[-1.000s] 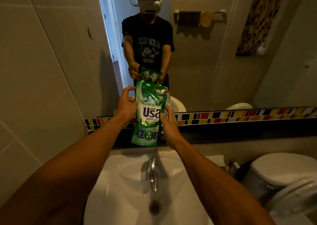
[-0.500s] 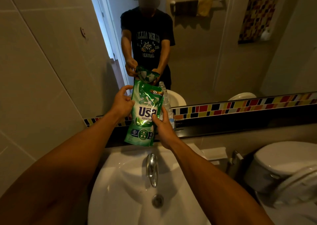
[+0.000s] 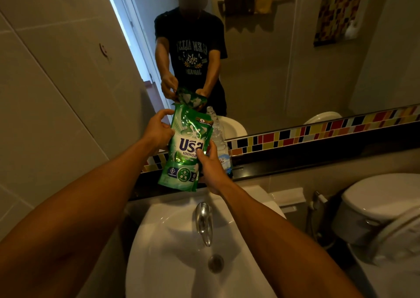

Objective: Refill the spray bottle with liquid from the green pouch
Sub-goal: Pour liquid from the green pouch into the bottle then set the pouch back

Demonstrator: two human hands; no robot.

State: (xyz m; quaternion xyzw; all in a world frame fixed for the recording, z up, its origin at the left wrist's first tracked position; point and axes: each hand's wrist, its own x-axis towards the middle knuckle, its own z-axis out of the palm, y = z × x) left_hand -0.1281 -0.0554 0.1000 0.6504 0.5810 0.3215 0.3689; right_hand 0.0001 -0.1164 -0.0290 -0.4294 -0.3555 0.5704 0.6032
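One green pouch (image 3: 185, 148) is seen, and one clear bottle (image 3: 219, 138) just behind it. Two hands are counted: a left hand (image 3: 158, 131) and a right hand (image 3: 210, 164). One tap (image 3: 203, 221) and one sink (image 3: 172, 252) are shown, with one drain (image 3: 215, 262). One toilet (image 3: 381, 204) is seen. Two cloths (image 3: 239, 3) are counted on one rail (both only in the mirror).

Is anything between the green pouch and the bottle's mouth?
Nothing visible. The green pouch, held by the left hand and right hand, sits right beside the clear bottle, whose open neck shows just past the pouch's top corner.
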